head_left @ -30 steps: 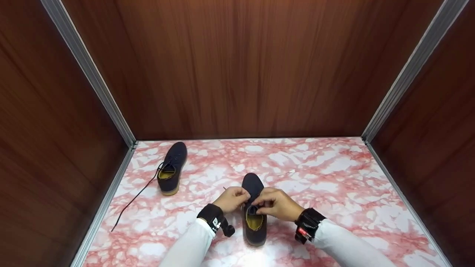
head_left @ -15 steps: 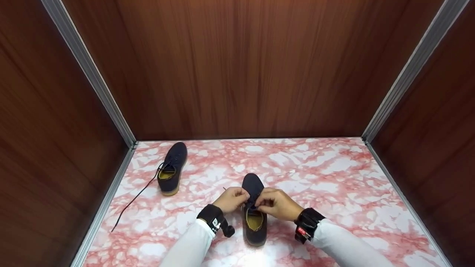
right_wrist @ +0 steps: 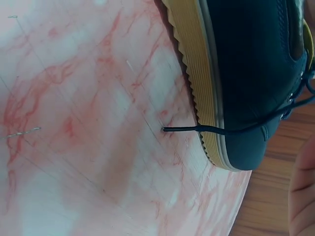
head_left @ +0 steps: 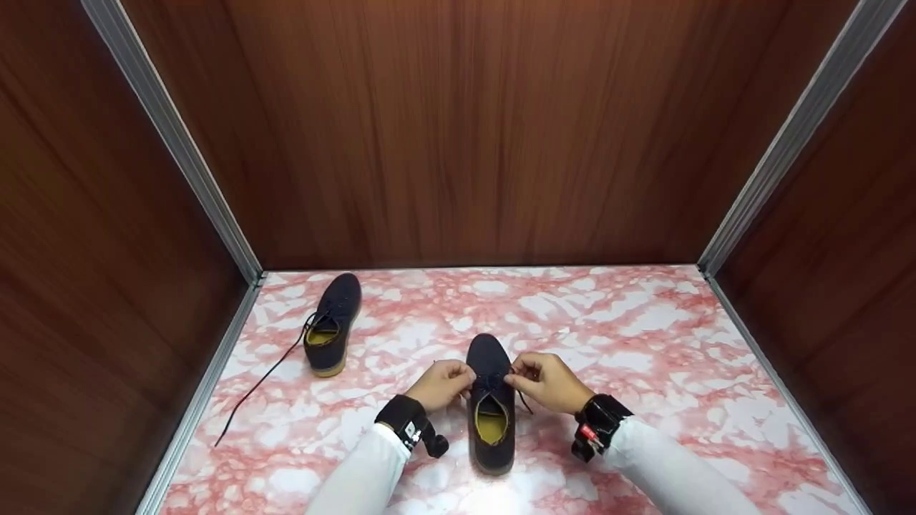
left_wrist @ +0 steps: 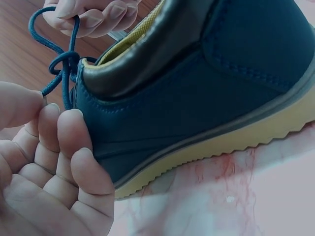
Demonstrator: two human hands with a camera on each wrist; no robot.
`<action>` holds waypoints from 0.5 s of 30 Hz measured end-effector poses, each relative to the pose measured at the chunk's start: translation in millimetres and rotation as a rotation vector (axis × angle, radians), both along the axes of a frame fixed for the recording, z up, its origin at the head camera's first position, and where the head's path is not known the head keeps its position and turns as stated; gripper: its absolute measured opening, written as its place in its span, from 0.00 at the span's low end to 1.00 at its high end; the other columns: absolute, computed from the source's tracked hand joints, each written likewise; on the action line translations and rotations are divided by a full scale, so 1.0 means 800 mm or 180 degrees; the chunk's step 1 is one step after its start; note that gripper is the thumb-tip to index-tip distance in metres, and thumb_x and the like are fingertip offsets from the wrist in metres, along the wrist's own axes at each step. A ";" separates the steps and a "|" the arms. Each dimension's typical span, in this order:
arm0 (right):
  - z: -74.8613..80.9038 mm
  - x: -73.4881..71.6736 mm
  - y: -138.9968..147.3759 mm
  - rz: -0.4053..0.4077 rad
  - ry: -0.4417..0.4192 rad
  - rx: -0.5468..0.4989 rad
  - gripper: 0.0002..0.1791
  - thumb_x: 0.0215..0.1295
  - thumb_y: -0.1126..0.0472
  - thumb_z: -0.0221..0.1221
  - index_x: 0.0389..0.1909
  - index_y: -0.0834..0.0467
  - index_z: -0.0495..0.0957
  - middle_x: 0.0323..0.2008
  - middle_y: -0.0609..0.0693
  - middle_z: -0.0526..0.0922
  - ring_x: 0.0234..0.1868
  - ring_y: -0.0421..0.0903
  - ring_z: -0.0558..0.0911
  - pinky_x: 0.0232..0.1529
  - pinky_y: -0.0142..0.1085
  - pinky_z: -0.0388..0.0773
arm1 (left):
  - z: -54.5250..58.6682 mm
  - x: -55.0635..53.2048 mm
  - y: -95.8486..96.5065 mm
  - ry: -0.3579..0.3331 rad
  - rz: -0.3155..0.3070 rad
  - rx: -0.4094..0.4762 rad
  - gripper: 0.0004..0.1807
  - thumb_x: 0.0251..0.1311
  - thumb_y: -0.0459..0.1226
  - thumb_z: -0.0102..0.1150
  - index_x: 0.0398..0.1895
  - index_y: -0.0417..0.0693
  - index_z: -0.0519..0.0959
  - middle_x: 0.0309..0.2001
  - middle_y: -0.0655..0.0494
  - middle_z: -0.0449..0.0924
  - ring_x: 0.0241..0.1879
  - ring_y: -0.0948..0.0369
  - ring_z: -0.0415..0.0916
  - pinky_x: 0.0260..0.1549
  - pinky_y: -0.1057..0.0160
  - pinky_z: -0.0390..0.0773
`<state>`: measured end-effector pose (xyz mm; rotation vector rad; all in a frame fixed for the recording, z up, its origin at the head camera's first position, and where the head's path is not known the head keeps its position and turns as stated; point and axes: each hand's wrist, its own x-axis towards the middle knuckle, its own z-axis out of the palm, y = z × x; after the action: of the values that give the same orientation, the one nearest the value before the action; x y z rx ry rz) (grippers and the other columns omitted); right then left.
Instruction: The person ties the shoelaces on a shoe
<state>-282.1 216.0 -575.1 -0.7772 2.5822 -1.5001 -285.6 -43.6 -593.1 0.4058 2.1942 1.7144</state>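
Note:
A dark navy shoe (head_left: 488, 354) with a yellow lining stands on the marbled surface, toe pointing away. My left hand (head_left: 441, 385) is at its left side, thumb and fingertips pinching a strand of the shoelace (left_wrist: 66, 88). Across the shoe, my right hand (head_left: 547, 383) pinches a lace loop, seen at the top of the left wrist view. Between the hands, a loose knot (left_wrist: 64, 64) sits over the shoe's opening. One free lace end (right_wrist: 236, 132) hangs down the right side of the shoe. In the right wrist view only an edge of the right hand shows.
A matching shoe (head_left: 340, 300) stands at the back left, its long loose lace (head_left: 261, 383) trailing toward the front left. Brown wood-grain panels (head_left: 458, 136) enclose the pink-and-white surface (head_left: 630, 336) at the back and both sides.
My right hand has moved from over the laces out to the shoe's right side, drawing the loop with it. A lace end now shows below it. The left hand has shifted slightly left.

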 end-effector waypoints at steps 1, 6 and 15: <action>0.000 0.000 0.000 -0.0019 -0.0014 -0.0025 0.08 0.69 0.59 0.68 0.29 0.52 0.82 0.25 0.43 0.77 0.24 0.30 0.71 0.27 0.24 0.68 | 0.000 0.000 -0.001 -0.0013 0.0001 0.0009 0.14 0.74 0.35 0.56 0.43 0.27 0.79 0.29 0.52 0.79 0.27 0.68 0.76 0.26 0.69 0.75; -0.002 -0.002 -0.001 -0.0117 -0.0027 -0.0169 0.09 0.71 0.60 0.66 0.30 0.57 0.82 0.23 0.43 0.75 0.20 0.30 0.70 0.23 0.25 0.68 | 0.000 -0.001 -0.008 -0.0084 0.0008 0.0029 0.17 0.75 0.35 0.54 0.47 0.23 0.77 0.27 0.53 0.78 0.22 0.69 0.72 0.22 0.69 0.74; -0.008 -0.005 0.000 -0.0479 -0.0245 -0.0136 0.16 0.74 0.60 0.62 0.25 0.63 0.80 0.21 0.49 0.79 0.19 0.33 0.74 0.23 0.26 0.73 | -0.005 0.000 -0.020 -0.0062 0.0171 0.0033 0.14 0.74 0.34 0.53 0.45 0.25 0.76 0.27 0.56 0.80 0.28 0.64 0.77 0.28 0.69 0.75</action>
<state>-286.2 216.3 -581.3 -0.5274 2.6115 -1.5956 -285.8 -59.8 -597.3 0.3341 2.2023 1.7507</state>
